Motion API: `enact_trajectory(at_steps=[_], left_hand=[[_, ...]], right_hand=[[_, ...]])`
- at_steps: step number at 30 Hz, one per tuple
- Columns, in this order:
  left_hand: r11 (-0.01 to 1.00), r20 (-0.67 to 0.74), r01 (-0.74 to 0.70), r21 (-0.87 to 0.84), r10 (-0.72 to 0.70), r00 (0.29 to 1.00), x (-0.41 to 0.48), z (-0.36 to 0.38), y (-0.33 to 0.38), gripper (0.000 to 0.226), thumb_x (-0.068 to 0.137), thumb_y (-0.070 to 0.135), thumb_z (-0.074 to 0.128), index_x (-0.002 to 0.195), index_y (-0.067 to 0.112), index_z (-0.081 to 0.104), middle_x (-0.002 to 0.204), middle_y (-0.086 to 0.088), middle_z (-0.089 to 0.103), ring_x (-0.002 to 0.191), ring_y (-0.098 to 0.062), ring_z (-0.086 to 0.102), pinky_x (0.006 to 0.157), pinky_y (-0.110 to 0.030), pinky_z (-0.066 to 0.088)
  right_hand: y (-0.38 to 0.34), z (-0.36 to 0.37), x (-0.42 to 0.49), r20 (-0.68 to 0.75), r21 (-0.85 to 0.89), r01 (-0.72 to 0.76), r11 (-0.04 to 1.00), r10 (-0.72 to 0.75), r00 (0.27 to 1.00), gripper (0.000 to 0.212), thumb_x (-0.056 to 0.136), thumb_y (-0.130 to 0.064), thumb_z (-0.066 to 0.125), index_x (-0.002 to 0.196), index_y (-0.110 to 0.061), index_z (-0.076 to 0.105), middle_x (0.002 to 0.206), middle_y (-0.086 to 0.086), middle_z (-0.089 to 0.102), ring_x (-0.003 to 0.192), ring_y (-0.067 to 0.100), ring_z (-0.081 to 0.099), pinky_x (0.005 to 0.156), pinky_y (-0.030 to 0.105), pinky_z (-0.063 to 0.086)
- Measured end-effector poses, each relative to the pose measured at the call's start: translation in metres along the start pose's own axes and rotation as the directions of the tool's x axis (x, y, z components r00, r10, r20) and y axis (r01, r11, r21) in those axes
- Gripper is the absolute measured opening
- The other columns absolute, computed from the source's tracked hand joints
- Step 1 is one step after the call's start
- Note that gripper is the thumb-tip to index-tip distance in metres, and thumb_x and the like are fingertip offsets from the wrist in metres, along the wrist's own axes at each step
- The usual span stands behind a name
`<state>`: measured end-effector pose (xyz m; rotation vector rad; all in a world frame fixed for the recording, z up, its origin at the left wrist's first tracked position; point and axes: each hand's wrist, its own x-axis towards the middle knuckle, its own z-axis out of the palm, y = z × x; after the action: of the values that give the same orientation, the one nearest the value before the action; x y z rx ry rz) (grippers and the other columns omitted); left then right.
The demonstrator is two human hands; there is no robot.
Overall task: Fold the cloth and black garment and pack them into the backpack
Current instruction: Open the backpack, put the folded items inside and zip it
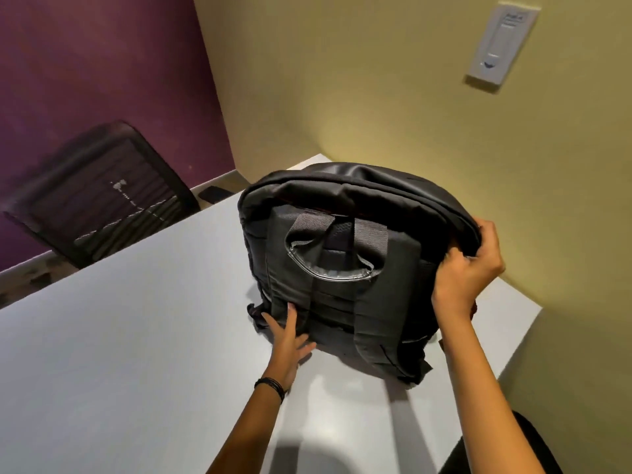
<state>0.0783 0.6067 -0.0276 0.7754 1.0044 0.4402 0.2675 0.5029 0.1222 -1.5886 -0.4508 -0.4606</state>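
A black backpack (pixel 342 241) stands upright on the white table (pixel 119 336), its strap side and grey carry handle facing me. My left hand (pixel 289 336) presses flat with straight fingers against the lower left of the backpack's back panel. My right hand (pixel 473 265) grips the top right edge of the backpack by the zipper seam, fingers curled over it. No cloth or black garment shows outside the backpack; its inside is hidden.
A black mesh chair (pixel 102 196) stands beyond the table's left edge against a purple wall. A dark phone-like object (pixel 215 193) lies at the table's far edge. A yellow wall with a white wall plate (pixel 501 42) is close behind the backpack.
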Motion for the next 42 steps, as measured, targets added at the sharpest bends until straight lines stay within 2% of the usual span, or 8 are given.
enact_trajectory(at_steps=[7, 13, 27, 30, 33, 35, 38, 42], left_hand=[[0.998, 0.141, 0.046, 0.031, -0.05, 0.989, 0.04, 0.079, -0.007, 0.08, 0.091, 0.046, 0.046, 0.141, 0.05, -0.015, 0.158, -0.005, 0.012, 0.132, -0.04, 0.039, 0.103, -0.052, 0.042], [0.995, 0.239, 0.062, 0.079, -0.079, 0.968, 0.062, 0.144, -0.017, 0.08, 0.091, 0.045, 0.046, 0.143, 0.046, -0.015, 0.158, -0.006, 0.013, 0.134, -0.039, 0.036, 0.104, -0.049, 0.041], [0.977, 0.302, 0.048, 0.206, -0.11, 0.947, 0.096, 0.214, -0.026, 0.094, 0.085, 0.05, 0.055, 0.143, 0.043, -0.02, 0.157, -0.007, 0.014, 0.135, -0.037, 0.037, 0.106, -0.046, 0.04], [0.966, 0.309, 0.03, 0.258, -0.112, 0.945, 0.096, 0.21, -0.029, 0.1, 0.08, 0.054, 0.059, 0.142, 0.045, -0.019, 0.158, -0.007, 0.014, 0.134, -0.035, 0.039, 0.105, -0.046, 0.041], [0.963, 0.327, 0.007, 0.268, -0.098, 0.94, 0.092, 0.206, -0.031, 0.129, 0.05, 0.075, 0.069, 0.141, 0.048, -0.018, 0.158, -0.005, 0.013, 0.133, -0.036, 0.04, 0.1, -0.045, 0.046], [0.961, 0.332, 0.0, 0.276, -0.095, 0.939, 0.094, 0.206, -0.033, 0.141, 0.035, 0.08, 0.07, 0.141, 0.048, -0.017, 0.158, -0.005, 0.013, 0.133, -0.036, 0.04, 0.099, -0.045, 0.047], [0.947, 0.331, -0.036, 0.318, -0.075, 0.941, 0.096, 0.207, -0.034, 0.122, 0.057, 0.068, 0.068, 0.142, 0.047, -0.017, 0.158, -0.003, 0.011, 0.135, -0.035, 0.036, 0.102, -0.047, 0.044], [0.917, 0.348, -0.118, 0.382, -0.024, 0.937, 0.089, 0.212, -0.038, 0.098, 0.086, 0.04, 0.062, 0.143, 0.042, -0.018, 0.159, 0.001, 0.007, 0.14, -0.029, 0.029, 0.11, -0.047, 0.035]], right_hand=[[0.046, -0.028, 0.066, -0.188, -0.085, 0.055, 0.995, -0.07, 0.98, 0.02, 0.065, 0.011, 0.041, 0.077, 0.004, 0.056, 0.062, -0.03, 0.051, 0.057, -0.008, 0.042, 0.055, 0.009, 0.03], [0.08, -0.05, 0.12, -0.26, -0.096, 0.058, 0.994, -0.082, 0.962, 0.038, 0.07, 0.002, 0.043, 0.074, -0.035, 0.042, 0.064, -0.032, 0.052, 0.059, -0.012, 0.042, 0.058, 0.008, 0.031], [0.127, -0.063, 0.182, -0.296, -0.133, 0.041, 0.99, -0.08, 0.952, 0.033, 0.07, -0.001, 0.042, 0.074, -0.034, 0.041, 0.063, -0.033, 0.051, 0.058, -0.012, 0.04, 0.058, 0.009, 0.031], [0.143, -0.07, 0.176, -0.302, -0.155, 0.0, 0.988, -0.048, 0.952, 0.021, 0.073, -0.001, 0.042, 0.08, -0.019, 0.05, 0.064, -0.03, 0.052, 0.06, -0.012, 0.043, 0.061, 0.006, 0.033], [0.158, -0.075, 0.166, -0.296, -0.193, -0.026, 0.981, -0.033, 0.955, 0.024, 0.081, -0.005, 0.045, 0.101, 0.003, 0.056, 0.083, -0.018, 0.056, 0.075, -0.007, 0.052, 0.071, 0.007, 0.038], [0.168, -0.075, 0.159, -0.274, -0.218, -0.053, 0.975, -0.009, 0.962, 0.034, 0.086, -0.009, 0.046, 0.117, 0.003, 0.052, 0.104, 0.005, 0.062, 0.095, 0.01, 0.056, 0.083, 0.011, 0.039], [0.18, -0.077, 0.145, -0.213, -0.264, -0.117, 0.957, 0.06, 0.975, 0.048, 0.094, -0.017, 0.045, 0.139, -0.004, 0.035, 0.14, 0.012, 0.043, 0.127, 0.014, 0.04, 0.102, 0.009, 0.028], [0.198, -0.091, 0.12, -0.128, -0.353, -0.167, 0.92, 0.13, 0.983, 0.05, 0.097, -0.019, 0.042, 0.144, -0.011, 0.027, 0.15, 0.01, 0.029, 0.139, 0.022, 0.026, 0.115, 0.029, 0.021]])
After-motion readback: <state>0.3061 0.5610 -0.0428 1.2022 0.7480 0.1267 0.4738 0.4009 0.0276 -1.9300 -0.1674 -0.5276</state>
